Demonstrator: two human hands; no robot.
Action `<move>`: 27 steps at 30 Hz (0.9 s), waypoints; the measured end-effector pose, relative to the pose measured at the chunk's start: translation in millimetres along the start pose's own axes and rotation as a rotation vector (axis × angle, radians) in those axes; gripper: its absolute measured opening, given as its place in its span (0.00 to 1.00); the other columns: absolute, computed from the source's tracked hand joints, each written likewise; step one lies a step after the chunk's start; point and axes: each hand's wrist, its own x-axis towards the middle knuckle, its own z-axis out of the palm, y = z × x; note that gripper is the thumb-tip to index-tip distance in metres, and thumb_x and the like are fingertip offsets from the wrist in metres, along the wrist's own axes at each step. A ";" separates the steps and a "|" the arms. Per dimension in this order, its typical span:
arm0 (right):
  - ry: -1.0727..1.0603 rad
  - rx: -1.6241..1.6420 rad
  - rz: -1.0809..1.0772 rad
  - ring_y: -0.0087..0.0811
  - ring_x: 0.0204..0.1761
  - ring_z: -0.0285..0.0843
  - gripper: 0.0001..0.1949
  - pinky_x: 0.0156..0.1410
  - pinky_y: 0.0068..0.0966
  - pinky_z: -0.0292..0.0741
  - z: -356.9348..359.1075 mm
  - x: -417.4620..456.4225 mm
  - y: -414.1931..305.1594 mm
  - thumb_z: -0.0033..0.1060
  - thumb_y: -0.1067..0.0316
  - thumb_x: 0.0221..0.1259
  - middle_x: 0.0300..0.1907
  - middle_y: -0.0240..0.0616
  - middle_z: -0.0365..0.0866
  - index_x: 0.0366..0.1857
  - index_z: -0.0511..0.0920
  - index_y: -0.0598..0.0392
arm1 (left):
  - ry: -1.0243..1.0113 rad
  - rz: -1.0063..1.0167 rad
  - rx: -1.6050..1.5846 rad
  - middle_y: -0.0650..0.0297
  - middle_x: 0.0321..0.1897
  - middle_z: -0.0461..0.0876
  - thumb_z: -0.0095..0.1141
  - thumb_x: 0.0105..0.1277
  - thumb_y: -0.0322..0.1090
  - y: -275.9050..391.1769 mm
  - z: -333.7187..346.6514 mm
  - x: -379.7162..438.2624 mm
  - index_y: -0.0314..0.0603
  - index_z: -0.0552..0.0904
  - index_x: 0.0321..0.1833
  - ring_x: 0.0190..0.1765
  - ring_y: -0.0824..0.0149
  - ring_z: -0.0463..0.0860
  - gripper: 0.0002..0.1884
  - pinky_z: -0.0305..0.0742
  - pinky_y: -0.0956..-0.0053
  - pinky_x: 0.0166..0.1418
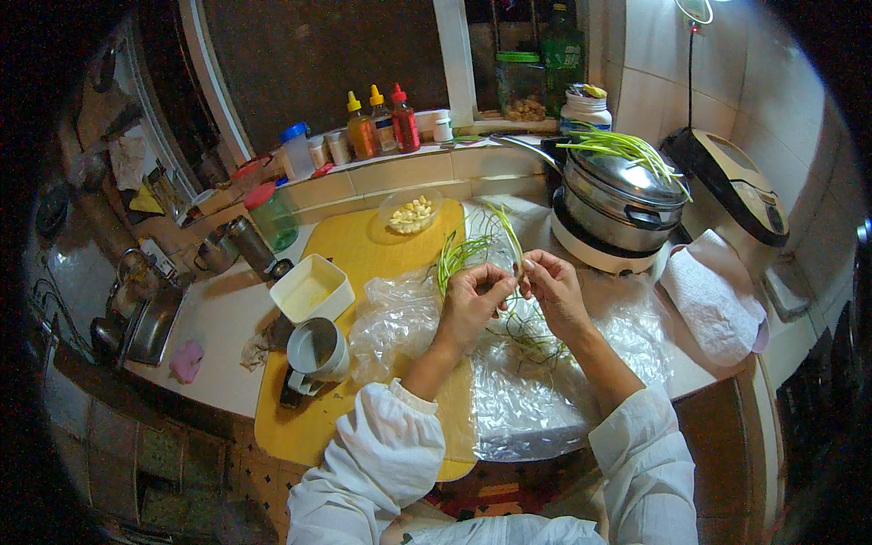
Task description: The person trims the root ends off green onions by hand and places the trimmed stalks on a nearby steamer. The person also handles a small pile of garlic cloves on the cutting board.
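My right hand holds a thin green stalk with a pale lower end between thumb and fingers, upright over the counter. Close against it, my left hand has thumb and fingertip pinched at the stalk's base; whether it grips a bit of it is too small to tell. Behind my left hand lies a bunch of green stalks. Dark, wilted trimmings are scattered on the clear plastic sheet under my hands. More long green stalks rest on the lid of a steel pot.
A yellow board bears a clear bowl of peeled cloves, a white square container, a grey cup and crumpled plastic. White cloth lies right, by a rice cooker. Sauce bottles line the sill.
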 end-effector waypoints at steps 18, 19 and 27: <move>0.064 0.046 -0.072 0.19 0.30 0.74 0.09 0.36 0.16 0.71 -10.8 5.6 -2.3 0.56 0.62 0.71 0.31 0.30 0.79 0.39 0.78 0.57 | 0.042 -0.136 -0.238 0.66 0.37 0.88 0.60 0.67 0.36 9.6 -4.5 2.4 0.40 0.85 0.46 0.29 0.81 0.79 0.10 0.72 0.86 0.34; 0.062 0.052 -0.072 0.19 0.30 0.74 0.09 0.36 0.16 0.71 -11.2 5.8 -1.8 0.56 0.62 0.71 0.31 0.30 0.79 0.39 0.78 0.57 | 0.043 -0.133 -0.227 0.66 0.38 0.88 0.60 0.66 0.36 9.7 -4.8 2.6 0.40 0.85 0.47 0.29 0.81 0.79 0.11 0.72 0.86 0.34; -0.015 0.011 -0.092 0.19 0.30 0.75 0.07 0.36 0.17 0.72 1.8 1.5 -8.3 0.55 0.65 0.72 0.33 0.31 0.80 0.40 0.77 0.58 | 0.095 0.099 -0.011 0.70 0.38 0.85 0.63 0.66 0.40 4.9 -3.2 5.0 0.42 0.86 0.45 0.32 0.81 0.76 0.12 0.66 0.86 0.37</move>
